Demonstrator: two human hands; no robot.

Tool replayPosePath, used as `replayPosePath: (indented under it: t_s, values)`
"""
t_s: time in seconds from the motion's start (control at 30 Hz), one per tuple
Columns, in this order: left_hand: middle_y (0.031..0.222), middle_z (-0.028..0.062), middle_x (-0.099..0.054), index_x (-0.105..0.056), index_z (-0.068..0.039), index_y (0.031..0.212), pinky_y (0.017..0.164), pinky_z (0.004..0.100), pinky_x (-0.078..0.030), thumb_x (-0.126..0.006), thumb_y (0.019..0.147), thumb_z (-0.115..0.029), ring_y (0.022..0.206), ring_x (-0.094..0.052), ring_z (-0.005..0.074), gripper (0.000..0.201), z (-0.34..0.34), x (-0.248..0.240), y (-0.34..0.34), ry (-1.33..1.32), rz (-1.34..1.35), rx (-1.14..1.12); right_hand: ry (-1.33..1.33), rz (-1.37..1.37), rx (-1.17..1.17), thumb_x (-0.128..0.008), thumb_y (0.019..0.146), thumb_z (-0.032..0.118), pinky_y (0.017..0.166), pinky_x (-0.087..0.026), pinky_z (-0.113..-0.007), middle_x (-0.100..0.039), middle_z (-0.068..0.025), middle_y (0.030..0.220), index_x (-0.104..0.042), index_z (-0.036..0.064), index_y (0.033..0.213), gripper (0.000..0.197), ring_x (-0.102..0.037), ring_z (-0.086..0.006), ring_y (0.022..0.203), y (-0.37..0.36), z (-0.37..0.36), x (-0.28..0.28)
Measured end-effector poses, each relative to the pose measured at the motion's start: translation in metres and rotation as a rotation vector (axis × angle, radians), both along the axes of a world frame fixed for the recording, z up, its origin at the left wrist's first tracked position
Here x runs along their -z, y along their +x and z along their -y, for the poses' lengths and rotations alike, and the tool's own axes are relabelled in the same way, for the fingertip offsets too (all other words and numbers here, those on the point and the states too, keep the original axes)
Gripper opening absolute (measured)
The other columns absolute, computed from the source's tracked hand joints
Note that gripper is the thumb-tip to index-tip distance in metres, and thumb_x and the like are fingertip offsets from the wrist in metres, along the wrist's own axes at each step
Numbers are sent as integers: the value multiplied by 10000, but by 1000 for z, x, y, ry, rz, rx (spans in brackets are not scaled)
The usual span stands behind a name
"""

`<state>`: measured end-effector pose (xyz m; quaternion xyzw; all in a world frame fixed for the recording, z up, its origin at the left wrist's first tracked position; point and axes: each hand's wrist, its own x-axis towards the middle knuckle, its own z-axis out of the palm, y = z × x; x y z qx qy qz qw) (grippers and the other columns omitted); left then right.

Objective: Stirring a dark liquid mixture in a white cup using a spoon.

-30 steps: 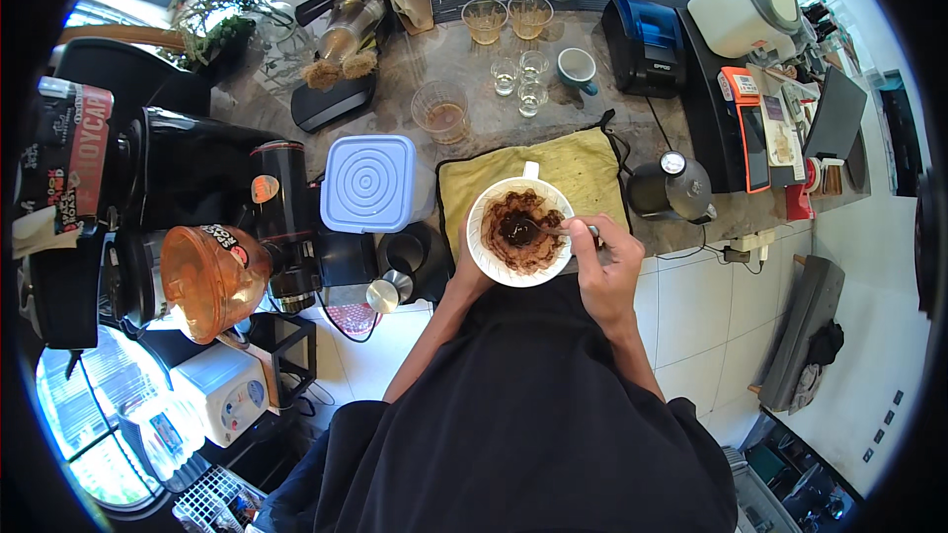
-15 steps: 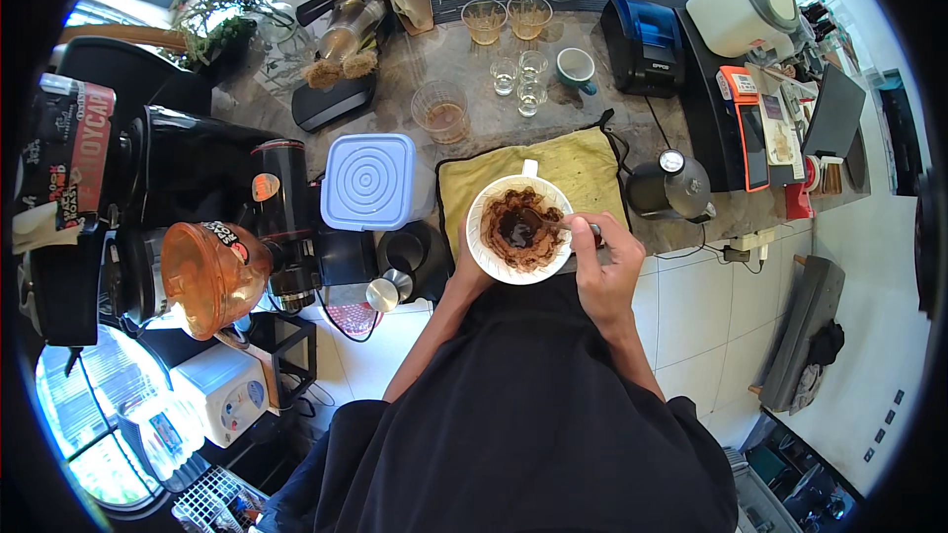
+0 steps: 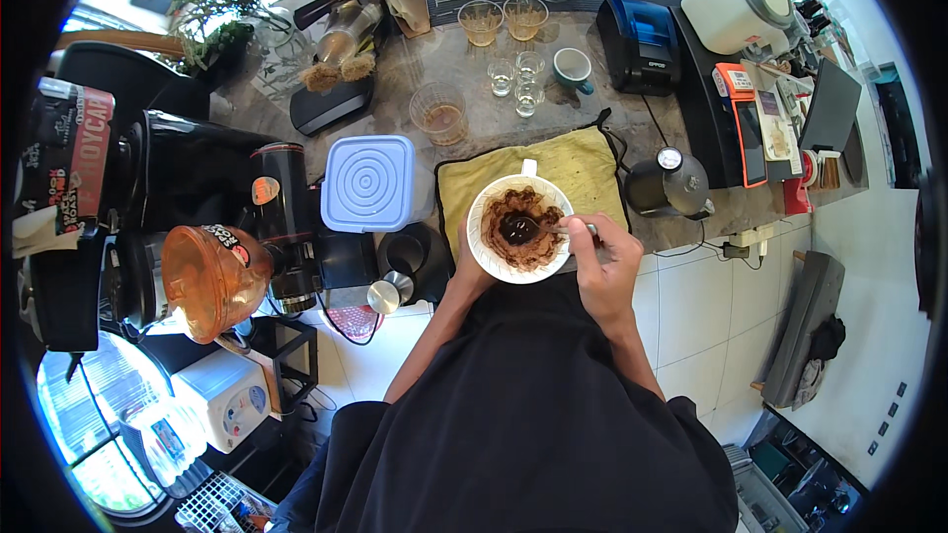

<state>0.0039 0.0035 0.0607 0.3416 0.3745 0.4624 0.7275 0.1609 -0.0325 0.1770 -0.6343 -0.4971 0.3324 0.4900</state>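
Note:
A white cup (image 3: 541,274) with a ribbed inner wall is held over the front edge of a yellow-green cloth (image 3: 588,163), its handle pointing away from me. Brown, grainy residue coats the inside, and a dark, wet pool sits at the bottom. My left hand (image 3: 468,274) grips the cup's left side; its fingers are mostly hidden beneath. In my right hand (image 3: 604,266) a metal spoon (image 3: 553,229) is pinched by the handle, its bowl dipping into the dark pool from the right.
A blue-lidded container (image 3: 368,183) and coffee grinder (image 3: 212,281) stand left. Beyond the cloth are a ribbed glass (image 3: 438,114), several small glasses (image 3: 527,89) and a teal cup (image 3: 572,67). A kettle (image 3: 668,185), its cord and a black printer (image 3: 640,44) stand right.
The spoon has shifted slightly within the cup, and its bowl shows more clearly in the dark pool. Both hands keep nearly the same place.

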Motion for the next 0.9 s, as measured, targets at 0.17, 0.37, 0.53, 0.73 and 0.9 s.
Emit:
replayPosePath:
  t_s: [0.17,0.37,0.53,0.73,0.9]
  values:
    - [1104,107,-700,-597,27,1208,886,327,-559,-841,690,-47,1003,-679,174,577,0,2,0,-3,1,17,21,1,30,-625,916,57,552,-436,-264,-650,-79,741,-700,-35,900,120,-577,-135,602,0,-2,0]
    - [1112,108,-697,-598,26,1206,883,329,-562,-842,689,-46,1002,-681,181,576,0,-1,-1,151,-126,7,27,47,-5,-627,914,56,559,-440,-264,-651,-83,742,-702,-33,905,117,-587,-138,609,1,-1,-3]
    - [1104,107,-700,-597,26,1208,880,326,-560,-857,674,-57,1002,-682,181,600,-1,-8,-1,97,-77,4,68,69,44,-631,914,58,558,-435,-263,-648,-84,737,-705,-29,910,114,-579,-134,605,-1,-3,-2]
    - [1098,105,-703,-598,25,1212,880,328,-564,-846,684,-56,1003,-684,179,588,-1,-8,1,-34,57,-23,65,-9,79,-633,916,66,562,-433,-263,-649,-79,732,-705,-30,903,121,-574,-127,607,1,-2,2]
    - [1098,106,-703,-599,22,1214,884,332,-564,-831,702,-46,1010,-682,178,566,0,0,1,-4,37,-2,3,-52,36,-633,916,73,558,-432,-264,-657,-74,740,-705,-31,908,127,-574,-117,615,-1,-2,1]
